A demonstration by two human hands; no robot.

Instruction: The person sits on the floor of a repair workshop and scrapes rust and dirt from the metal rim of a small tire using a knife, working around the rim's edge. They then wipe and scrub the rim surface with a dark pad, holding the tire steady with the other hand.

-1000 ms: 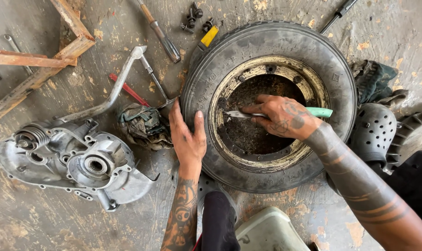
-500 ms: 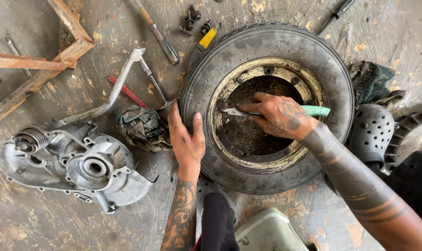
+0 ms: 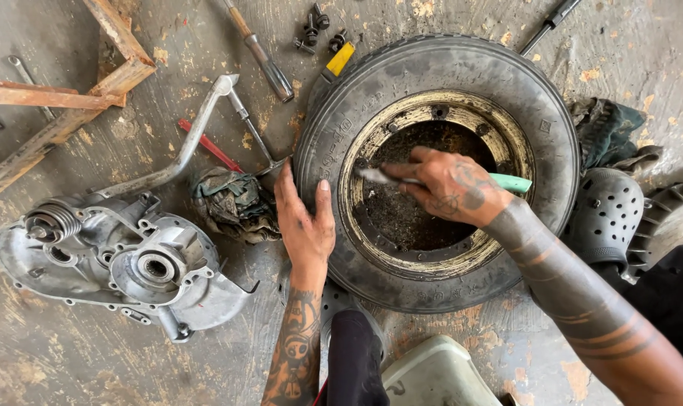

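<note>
Your right hand grasps a green-handled toothbrush, bristles against the rusty yellowed rim inside the black rubber tyre lying on the concrete floor. Your left hand lies flat, fingers released, on the tyre's sidewall.

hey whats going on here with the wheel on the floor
A person kneels over a small tyre lying flat on the concrete floor. The left hand presses on the tyre's sidewall, while the right hand holds a green-handled brush with its head against the rusty rim. An engine casing, a rag and tools lie to the left.
</note>
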